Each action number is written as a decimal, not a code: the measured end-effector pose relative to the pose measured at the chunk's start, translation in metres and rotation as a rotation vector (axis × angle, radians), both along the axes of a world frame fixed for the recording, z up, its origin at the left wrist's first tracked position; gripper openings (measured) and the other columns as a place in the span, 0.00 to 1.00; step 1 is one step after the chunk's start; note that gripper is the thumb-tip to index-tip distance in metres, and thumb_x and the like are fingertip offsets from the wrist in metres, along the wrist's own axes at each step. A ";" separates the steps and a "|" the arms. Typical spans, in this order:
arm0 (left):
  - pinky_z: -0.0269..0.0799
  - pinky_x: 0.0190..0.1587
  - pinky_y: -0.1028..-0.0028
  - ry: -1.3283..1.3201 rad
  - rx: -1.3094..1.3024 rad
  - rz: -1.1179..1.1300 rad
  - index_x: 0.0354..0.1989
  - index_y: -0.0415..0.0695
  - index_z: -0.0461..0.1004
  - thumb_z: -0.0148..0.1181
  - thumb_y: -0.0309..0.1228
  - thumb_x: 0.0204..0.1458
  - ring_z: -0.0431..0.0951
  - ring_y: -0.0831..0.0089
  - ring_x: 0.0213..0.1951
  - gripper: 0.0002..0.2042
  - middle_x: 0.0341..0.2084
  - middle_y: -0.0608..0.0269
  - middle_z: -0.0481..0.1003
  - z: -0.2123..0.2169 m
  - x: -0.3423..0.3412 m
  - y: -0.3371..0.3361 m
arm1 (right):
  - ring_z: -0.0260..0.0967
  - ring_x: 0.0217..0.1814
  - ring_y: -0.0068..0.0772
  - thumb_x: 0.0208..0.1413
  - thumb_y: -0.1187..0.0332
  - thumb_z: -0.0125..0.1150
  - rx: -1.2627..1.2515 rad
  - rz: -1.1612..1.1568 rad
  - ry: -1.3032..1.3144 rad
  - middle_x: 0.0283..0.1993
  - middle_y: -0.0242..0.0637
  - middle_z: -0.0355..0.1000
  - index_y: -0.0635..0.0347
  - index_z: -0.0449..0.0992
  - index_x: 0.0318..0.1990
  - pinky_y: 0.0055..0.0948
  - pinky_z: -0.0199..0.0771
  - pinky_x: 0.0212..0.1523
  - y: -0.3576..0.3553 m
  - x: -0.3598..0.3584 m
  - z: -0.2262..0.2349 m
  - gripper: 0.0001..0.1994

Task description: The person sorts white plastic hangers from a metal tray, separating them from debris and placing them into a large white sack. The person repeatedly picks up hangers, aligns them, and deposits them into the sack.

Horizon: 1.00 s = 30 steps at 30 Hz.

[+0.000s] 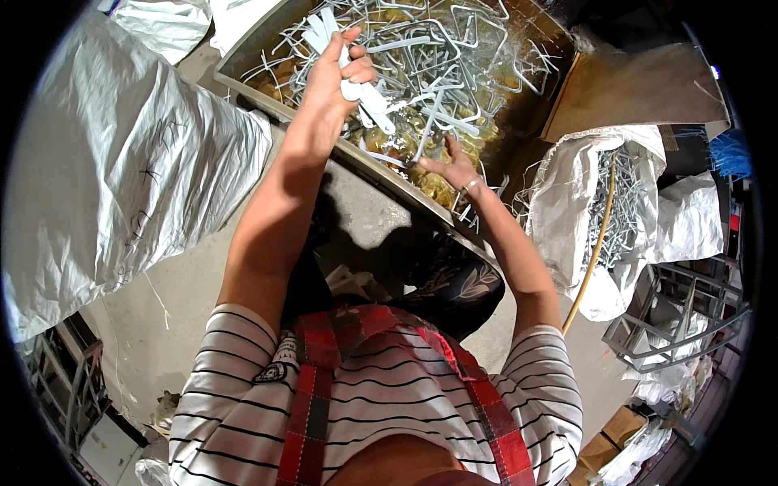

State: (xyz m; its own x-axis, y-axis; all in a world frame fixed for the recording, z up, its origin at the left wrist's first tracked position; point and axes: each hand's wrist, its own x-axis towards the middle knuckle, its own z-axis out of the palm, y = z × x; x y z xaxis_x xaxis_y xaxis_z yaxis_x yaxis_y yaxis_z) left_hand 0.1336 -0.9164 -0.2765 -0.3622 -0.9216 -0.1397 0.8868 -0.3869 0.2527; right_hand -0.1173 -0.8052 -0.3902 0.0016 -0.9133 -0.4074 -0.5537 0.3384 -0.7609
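My left hand (344, 69) is closed around a bundle of flat, light-grey metal strips (371, 99), raised over the near left side of a large metal bin (369, 166). Their ends stick out above and below the fingers. Inside the bin lies a tangled heap of bent metal rods and strips (462, 40), with wet, yellowish-brown patches around it. My right hand (455, 168) reaches in over the bin's near wall, thumb and fingers apart. A bent metal piece (423, 139) lies right by its thumb; whether they touch is hard to tell.
Left of the bin stands a big white woven sack (121, 178). To the right, an open white sack (567, 182) holds small metal parts (612, 211), with a thin yellowish stick (598, 243) across it. Brown cardboard (636, 93) leans beyond. A metal frame rack (681, 316) stands at lower right.
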 end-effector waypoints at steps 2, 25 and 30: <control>0.52 0.16 0.83 0.116 -0.018 -0.011 0.45 0.40 0.64 0.45 0.38 0.59 0.54 0.84 0.14 0.14 0.23 0.67 0.61 -0.002 0.006 -0.002 | 0.60 0.55 0.45 0.36 0.48 0.69 0.003 -0.048 -0.048 0.53 0.53 0.63 0.72 0.58 0.55 0.34 0.60 0.55 -0.016 0.010 -0.010 0.44; 0.56 0.11 0.81 -1.130 -0.222 0.226 0.29 0.36 0.74 0.65 0.31 0.43 0.62 0.84 0.10 0.11 0.11 0.68 0.67 0.007 -0.006 0.008 | 0.56 0.15 0.28 0.40 0.77 0.61 -1.059 0.850 0.710 0.18 0.31 0.54 0.51 0.69 0.52 0.29 0.55 0.13 -0.013 -0.003 0.201 0.26; 0.59 0.13 0.83 -0.991 -0.265 0.363 0.26 0.35 0.72 0.65 0.31 0.43 0.63 0.84 0.11 0.11 0.13 0.67 0.68 0.028 -0.002 0.009 | 0.64 0.17 0.30 0.46 0.78 0.50 -0.674 1.013 1.004 0.15 0.34 0.62 0.44 0.64 0.57 0.29 0.66 0.15 0.003 -0.025 0.154 0.27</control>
